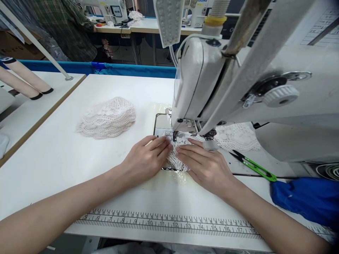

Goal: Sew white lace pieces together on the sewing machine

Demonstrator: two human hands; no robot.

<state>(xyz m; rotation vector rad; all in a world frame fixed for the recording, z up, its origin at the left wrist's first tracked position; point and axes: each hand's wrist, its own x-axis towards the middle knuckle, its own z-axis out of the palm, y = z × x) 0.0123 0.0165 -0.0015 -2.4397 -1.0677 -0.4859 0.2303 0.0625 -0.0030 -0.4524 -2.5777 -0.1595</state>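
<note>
A piece of white lace [178, 159] lies under the presser foot [175, 135] of a white sewing machine [197, 77]. At its left edge my left hand [148, 155] is closed, fingers bent and pressed together on the lace; the thumb is hidden. My right hand [205, 164] lies over the lace's right side, fingers stretched out and slightly apart, fingertips close to the foot. More lace [235, 137] shows behind the needle area to the right. A stack of lace pieces [108, 118] rests on the table to the left.
Green-handled thread snips [255, 166] lie right of my right hand, near a blue cloth [307, 199]. A printed ruler [169, 224] runs along the table's front edge. Beyond the blue trough [135, 70], a person in a plaid sleeve [63, 28] is beside other sewing machines [112, 12].
</note>
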